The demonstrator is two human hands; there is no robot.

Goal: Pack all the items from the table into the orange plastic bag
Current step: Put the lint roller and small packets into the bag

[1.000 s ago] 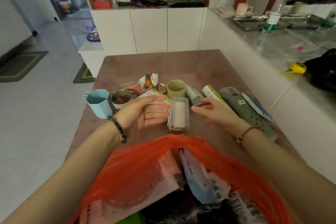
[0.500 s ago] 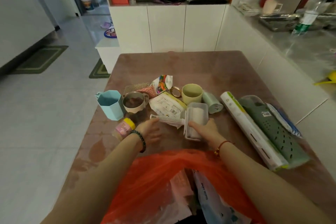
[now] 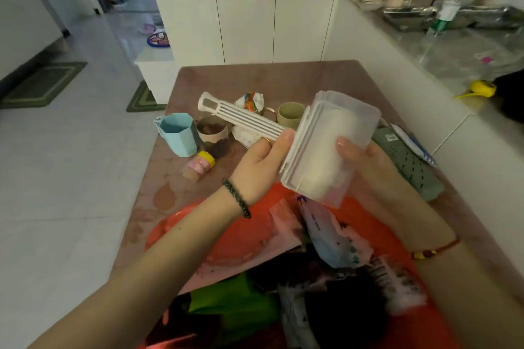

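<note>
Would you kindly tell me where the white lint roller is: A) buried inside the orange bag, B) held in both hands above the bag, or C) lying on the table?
B: the left hand and right hand both grip the lint roller above the open orange bag.

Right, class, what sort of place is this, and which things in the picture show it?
Most likely a home kitchen or dining area: white cupboards line the back wall, a worktop on the right carries metal trays and a bottle, and mugs stand on the table.
</note>
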